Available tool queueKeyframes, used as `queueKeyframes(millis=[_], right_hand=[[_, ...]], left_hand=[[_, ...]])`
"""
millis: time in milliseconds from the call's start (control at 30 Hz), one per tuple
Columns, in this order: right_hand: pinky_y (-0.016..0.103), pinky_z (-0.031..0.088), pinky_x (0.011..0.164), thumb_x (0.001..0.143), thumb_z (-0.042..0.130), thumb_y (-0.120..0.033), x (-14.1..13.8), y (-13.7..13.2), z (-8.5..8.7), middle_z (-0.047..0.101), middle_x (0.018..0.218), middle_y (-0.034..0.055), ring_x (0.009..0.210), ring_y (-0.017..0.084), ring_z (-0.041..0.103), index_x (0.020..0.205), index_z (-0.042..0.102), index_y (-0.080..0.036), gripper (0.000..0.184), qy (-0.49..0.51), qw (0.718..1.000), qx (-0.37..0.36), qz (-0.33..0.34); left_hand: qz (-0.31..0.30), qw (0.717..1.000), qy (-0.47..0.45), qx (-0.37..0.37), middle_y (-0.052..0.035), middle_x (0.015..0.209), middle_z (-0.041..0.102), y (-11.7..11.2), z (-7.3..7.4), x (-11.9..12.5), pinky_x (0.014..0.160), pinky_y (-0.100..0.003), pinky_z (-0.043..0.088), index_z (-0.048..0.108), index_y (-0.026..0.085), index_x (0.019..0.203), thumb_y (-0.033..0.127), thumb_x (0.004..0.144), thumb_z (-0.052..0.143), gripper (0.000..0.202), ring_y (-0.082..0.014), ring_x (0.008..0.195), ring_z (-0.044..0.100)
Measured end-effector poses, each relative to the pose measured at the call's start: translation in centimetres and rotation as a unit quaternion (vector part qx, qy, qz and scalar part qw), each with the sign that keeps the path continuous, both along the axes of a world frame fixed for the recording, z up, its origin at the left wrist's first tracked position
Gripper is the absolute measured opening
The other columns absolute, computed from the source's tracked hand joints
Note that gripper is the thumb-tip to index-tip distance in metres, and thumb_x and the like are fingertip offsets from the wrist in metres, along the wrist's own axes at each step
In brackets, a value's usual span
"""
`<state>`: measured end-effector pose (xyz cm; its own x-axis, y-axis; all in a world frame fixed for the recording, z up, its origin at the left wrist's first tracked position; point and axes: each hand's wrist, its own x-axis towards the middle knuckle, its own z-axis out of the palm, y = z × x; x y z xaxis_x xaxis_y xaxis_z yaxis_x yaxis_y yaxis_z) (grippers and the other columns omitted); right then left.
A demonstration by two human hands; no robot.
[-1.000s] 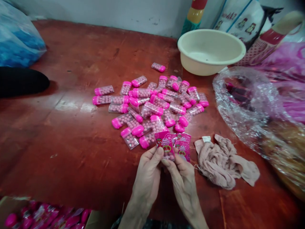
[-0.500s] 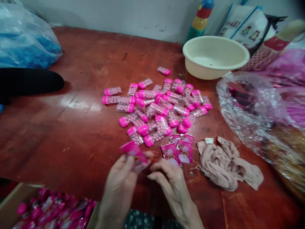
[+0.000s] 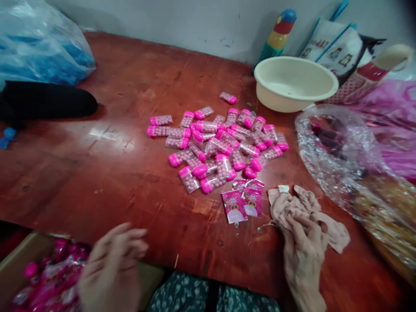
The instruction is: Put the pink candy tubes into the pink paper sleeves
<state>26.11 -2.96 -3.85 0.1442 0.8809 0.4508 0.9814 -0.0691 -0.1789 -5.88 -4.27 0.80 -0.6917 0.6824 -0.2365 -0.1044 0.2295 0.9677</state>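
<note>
My left hand (image 3: 113, 264) is over the right side of the cardboard box (image 3: 19, 255), slightly blurred, its fingers stretched out and nothing seen in them. The box is filled with wrapped pink packs (image 3: 48, 281). On the right, my right hand (image 3: 305, 247) has its bent fingertips dug into a crumpled beige-pink cloth (image 3: 297, 203). Several flat pink printed sachets (image 3: 234, 206) lie left of the cloth. Behind them spreads a loose pile of clear tubes with pink caps, filled with small pink balls (image 3: 224, 167).
A cream basin (image 3: 295, 82) stands at the back right, beside a colourful bottle-shaped container (image 3: 279, 32). Clear plastic bags (image 3: 328, 160) crowd the right side. On the left are a bag of blue pieces (image 3: 61, 58) and a black rounded object (image 3: 52, 100).
My left hand has moved left to the box, and the pink sachet it held is out of it. My right hand has moved right onto the cloth. The view has shifted slightly.
</note>
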Motion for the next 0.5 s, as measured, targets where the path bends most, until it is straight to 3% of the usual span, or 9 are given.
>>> queueKeyframes(millis=[33,67,133,200,267,333,400,500], right_hand=[[0.055,0.035,0.093,0.093,0.035,-0.041,0.0,0.1,-0.1,0.060,0.094,0.0157,0.098,0.031,0.051,0.084,0.066,-0.014,0.042,0.022,1.000,0.008,-0.001],[0.053,0.036,0.092,0.092,0.037,-0.041,0.2,0.3,0.0,0.060,0.092,0.0147,0.097,0.030,0.051,0.081,0.066,-0.014,0.041,0.051,0.999,0.007,-0.005],[0.050,0.039,0.090,0.091,0.037,-0.043,0.7,0.2,0.4,0.060,0.093,0.0137,0.098,0.030,0.052,0.083,0.065,-0.015,0.041,0.136,0.990,-0.018,-0.012],[0.048,0.038,0.093,0.090,0.037,-0.044,1.4,-0.3,1.0,0.061,0.102,0.0129,0.102,0.029,0.053,0.095,0.065,-0.015,0.040,0.252,0.966,-0.050,-0.022],[0.045,0.037,0.096,0.088,0.043,-0.044,2.0,-1.0,1.3,0.061,0.111,0.0105,0.107,0.027,0.053,0.108,0.061,-0.018,0.037,0.362,0.929,-0.069,-0.040],[0.043,0.036,0.097,0.085,0.050,-0.042,2.3,-1.6,1.3,0.062,0.114,0.0082,0.110,0.027,0.053,0.111,0.061,-0.020,0.035,0.431,0.898,-0.063,-0.058],[0.042,0.037,0.096,0.083,0.055,-0.041,2.4,-1.6,0.9,0.064,0.109,0.0075,0.106,0.026,0.055,0.103,0.064,-0.019,0.031,0.450,0.890,-0.038,-0.060],[0.041,0.042,0.090,0.083,0.056,-0.041,2.5,-0.7,0.5,0.066,0.093,0.0069,0.091,0.023,0.060,0.089,0.066,-0.016,0.028,0.400,0.915,0.015,-0.057]], left_hand=[[-0.065,0.998,0.023,0.005,0.0018,0.081,0.069,0.8,-0.2,2.5,0.059,-0.017,0.050,0.064,0.022,0.093,0.029,0.078,0.062,0.016,-0.0091,0.062,0.060],[-0.192,0.980,0.046,-0.005,-0.0001,0.084,0.070,1.6,-0.2,5.2,0.062,-0.019,0.051,0.065,0.021,0.093,0.024,0.079,0.062,0.015,-0.0109,0.067,0.062],[-0.401,0.905,0.128,0.067,-0.0038,0.086,0.068,3.1,-0.2,11.0,0.068,-0.023,0.052,0.066,0.018,0.093,0.016,0.082,0.057,0.015,-0.0148,0.075,0.063],[-0.507,0.819,0.236,0.130,-0.0087,0.098,0.067,4.1,-0.1,16.3,0.078,-0.030,0.052,0.060,0.015,0.111,0.008,0.083,0.049,0.030,-0.0193,0.088,0.062],[-0.565,0.736,0.348,0.133,-0.0136,0.098,0.065,4.5,-0.2,20.4,0.072,-0.031,0.054,0.049,0.008,0.124,0.004,0.084,0.041,0.041,-0.0216,0.086,0.062],[-0.589,0.669,0.434,0.131,-0.0149,0.089,0.063,4.5,-0.5,22.6,0.056,-0.030,0.053,0.056,0.003,0.110,0.001,0.080,0.042,0.034,-0.0222,0.072,0.062],[-0.598,0.639,0.461,0.144,-0.0145,0.086,0.063,4.4,-0.9,23.2,0.053,-0.029,0.051,0.059,0.003,0.102,0.000,0.077,0.044,0.029,-0.0213,0.068,0.061],[-0.598,0.642,0.448,0.172,-0.0163,0.101,0.063,4.7,-1.5,22.6,0.069,-0.032,0.051,0.054,0.007,0.114,0.004,0.082,0.041,0.035,-0.0231,0.082,0.062]])
